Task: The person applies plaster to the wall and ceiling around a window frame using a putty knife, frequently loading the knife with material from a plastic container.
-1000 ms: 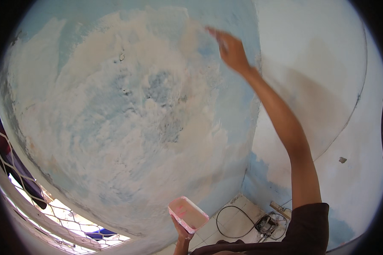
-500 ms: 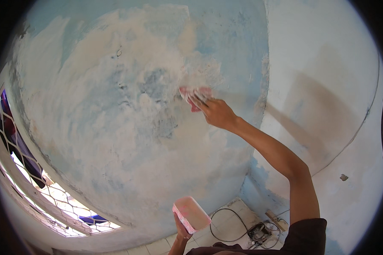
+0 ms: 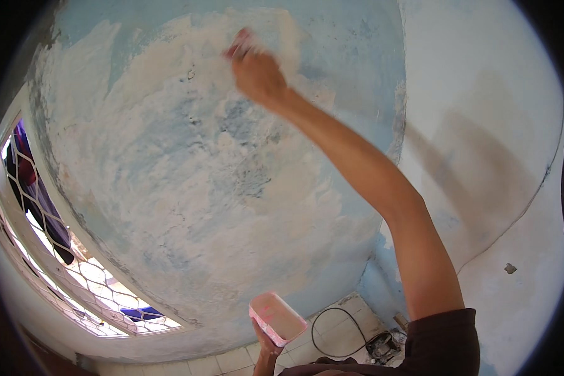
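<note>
Head view: with the right hand [image 3: 258,76] pinching the red applicator [image 3: 240,42] and left hand [image 3: 267,343] clasping the tub [image 3: 271,331], flat strokes should suit the wall [image 3: 163,169].

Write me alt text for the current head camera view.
A person's right hand holds a blurred reddish tool up at a patchy blue-and-white wall, while the left hand holds a pink-sided rectangular tub. A grilled window is at lower left.

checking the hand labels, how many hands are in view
2: the left hand, low near the middle, holding a pink tub; the right hand, raised in front of the patchy wall, holding a blurred reddish thing. No others show.
</note>
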Available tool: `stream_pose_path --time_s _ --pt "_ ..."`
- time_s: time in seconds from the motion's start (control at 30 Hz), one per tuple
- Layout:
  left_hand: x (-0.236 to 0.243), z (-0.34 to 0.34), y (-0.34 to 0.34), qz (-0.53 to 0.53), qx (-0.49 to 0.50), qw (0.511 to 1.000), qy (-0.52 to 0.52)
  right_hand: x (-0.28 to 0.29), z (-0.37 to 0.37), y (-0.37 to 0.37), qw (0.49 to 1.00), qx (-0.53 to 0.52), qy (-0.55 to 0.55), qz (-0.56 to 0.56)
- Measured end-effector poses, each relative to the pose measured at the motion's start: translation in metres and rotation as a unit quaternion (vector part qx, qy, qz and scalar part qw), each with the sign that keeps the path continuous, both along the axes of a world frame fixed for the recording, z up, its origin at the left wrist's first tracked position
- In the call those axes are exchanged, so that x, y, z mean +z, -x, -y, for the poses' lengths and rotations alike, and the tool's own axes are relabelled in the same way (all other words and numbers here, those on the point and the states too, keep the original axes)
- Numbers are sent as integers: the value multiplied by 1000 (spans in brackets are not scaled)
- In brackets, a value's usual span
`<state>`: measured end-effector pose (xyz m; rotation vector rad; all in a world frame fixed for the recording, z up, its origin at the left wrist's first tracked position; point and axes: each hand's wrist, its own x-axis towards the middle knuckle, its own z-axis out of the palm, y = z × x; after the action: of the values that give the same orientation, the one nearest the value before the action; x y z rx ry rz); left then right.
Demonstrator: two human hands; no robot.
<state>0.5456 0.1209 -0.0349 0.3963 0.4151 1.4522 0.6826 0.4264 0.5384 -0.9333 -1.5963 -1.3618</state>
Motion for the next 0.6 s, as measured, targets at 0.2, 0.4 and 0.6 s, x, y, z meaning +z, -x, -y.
stream_pose_path --time_s 0.2,0.4,0.6 --pt "-19 21 29 -24 49 998 17 -94 69 -20 947 295 66 105" --pt "-35 11 17 40 27 999 23 65 -15 -156 982 138 -106 -70" --pt "-25 3 16 46 -2 999 18 -94 -7 -37 995 37 -5 91"
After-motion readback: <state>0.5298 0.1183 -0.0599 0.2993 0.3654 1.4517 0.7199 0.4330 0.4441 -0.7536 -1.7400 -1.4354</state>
